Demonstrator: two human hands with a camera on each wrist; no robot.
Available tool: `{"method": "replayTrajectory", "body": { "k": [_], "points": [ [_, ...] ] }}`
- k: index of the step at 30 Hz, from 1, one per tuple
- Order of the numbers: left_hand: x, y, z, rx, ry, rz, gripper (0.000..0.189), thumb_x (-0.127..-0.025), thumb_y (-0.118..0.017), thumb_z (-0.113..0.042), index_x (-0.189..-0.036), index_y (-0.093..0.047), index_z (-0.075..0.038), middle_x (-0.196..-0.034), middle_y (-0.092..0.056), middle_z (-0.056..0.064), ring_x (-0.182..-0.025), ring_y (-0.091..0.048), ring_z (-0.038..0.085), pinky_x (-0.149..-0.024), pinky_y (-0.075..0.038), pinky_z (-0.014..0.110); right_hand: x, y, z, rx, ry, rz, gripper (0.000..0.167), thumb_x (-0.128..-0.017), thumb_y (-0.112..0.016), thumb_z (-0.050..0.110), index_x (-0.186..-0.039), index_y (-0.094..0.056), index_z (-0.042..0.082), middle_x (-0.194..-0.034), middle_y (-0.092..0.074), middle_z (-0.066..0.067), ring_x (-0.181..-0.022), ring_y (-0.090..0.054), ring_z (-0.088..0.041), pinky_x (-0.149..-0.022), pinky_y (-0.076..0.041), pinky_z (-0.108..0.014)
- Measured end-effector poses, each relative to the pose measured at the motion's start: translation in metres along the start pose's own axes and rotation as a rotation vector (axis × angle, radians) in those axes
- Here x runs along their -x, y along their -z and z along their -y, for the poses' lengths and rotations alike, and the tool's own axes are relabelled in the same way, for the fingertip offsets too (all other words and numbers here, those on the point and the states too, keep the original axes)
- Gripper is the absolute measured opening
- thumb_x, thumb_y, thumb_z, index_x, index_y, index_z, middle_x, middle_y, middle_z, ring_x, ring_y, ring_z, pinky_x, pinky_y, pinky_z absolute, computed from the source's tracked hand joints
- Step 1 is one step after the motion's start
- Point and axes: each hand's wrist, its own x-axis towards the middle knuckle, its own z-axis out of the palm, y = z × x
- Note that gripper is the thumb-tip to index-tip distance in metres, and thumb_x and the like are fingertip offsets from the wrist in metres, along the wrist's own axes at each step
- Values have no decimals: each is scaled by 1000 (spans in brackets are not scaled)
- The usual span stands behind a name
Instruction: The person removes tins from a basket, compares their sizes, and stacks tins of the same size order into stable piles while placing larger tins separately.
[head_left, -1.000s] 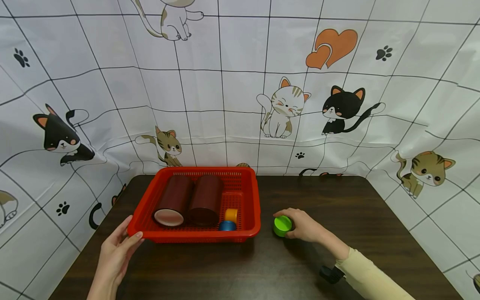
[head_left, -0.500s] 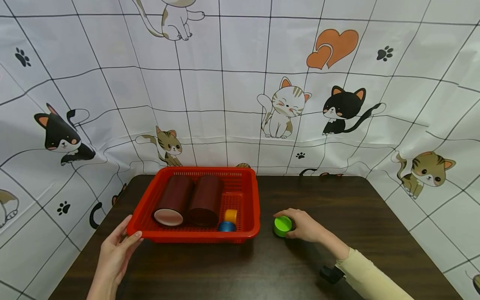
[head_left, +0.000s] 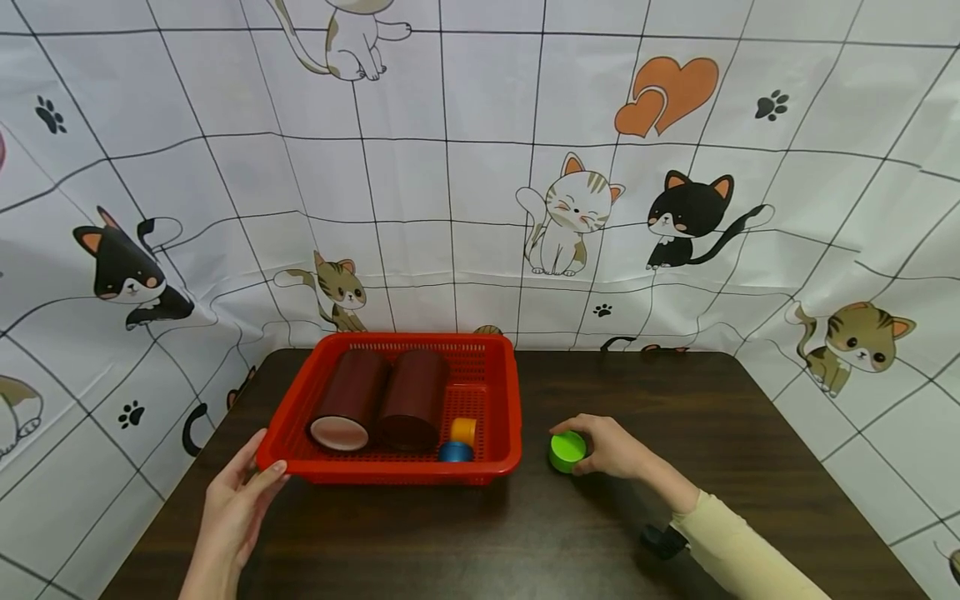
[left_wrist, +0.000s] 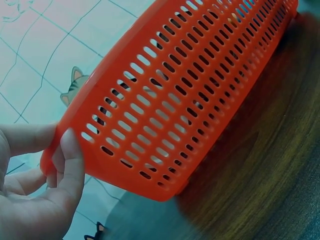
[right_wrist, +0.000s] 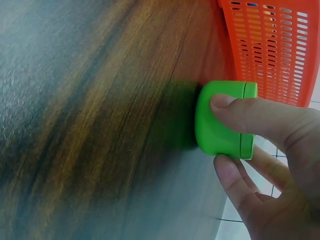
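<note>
My left hand pinches the near left corner of a red perforated plastic basket, thumb outside the rim, as the left wrist view also shows. Two dark brown cylinders lie side by side in the basket; the left one has a pale pink round end facing me. Near the basket's right side are a small yellow round piece and a small blue one. To the right of the basket, my right hand grips a small green lidded round container between thumb and fingers, at the tabletop.
Everything is on a dark wood-grain table. A white sheet with grid lines and cartoon cats hangs behind and along both sides. A black strap-like piece sits by the right sleeve.
Hands, basket and green container keep their places. The whole head view has shifted very slightly to the right.
</note>
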Motion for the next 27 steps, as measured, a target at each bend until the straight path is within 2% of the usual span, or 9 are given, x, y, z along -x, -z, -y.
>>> {"method": "replayTrajectory", "body": {
  "k": [5,11,18,27],
  "points": [
    [0,-1,0,-3,23,-13,78,-95,-64,-7,-159,-22,-20,-124,-41,-16,-98,-60,-7,-81,-56,11,0,0,0,-7,-7,5,58,-72,-86,6,-127,-65,9,-119,-65,-7,-89,-52,-14,-72,-49,-22],
    [0,0,1,-1,16,-6,77,-96,-62,-6,-159,-21,-19,-124,-41,-15,-99,-60,-6,-81,-56,11,-1,0,0,-5,-8,15,59,-72,-86,6,-127,-64,8,-120,-65,-8,-89,-52,-15,-71,-47,-21],
    [0,1,1,6,2,0,75,-97,-60,-5,-159,-20,-18,-124,-42,-13,-96,-61,-7,-81,-56,10,-3,0,-1,35,1,14,59,-72,-86,7,-126,-64,11,-120,-65,-4,-99,-56,-17,-82,-51,-27],
    [1,2,3,10,-19,23,77,-96,-62,-6,-159,-19,-16,-124,-42,-11,-97,-60,-8,-80,-56,11,-3,-1,0,49,-9,37,59,-72,-85,8,-126,-62,12,-120,-64,-5,-101,-56,-19,-84,-50,-32]
  ]
}}
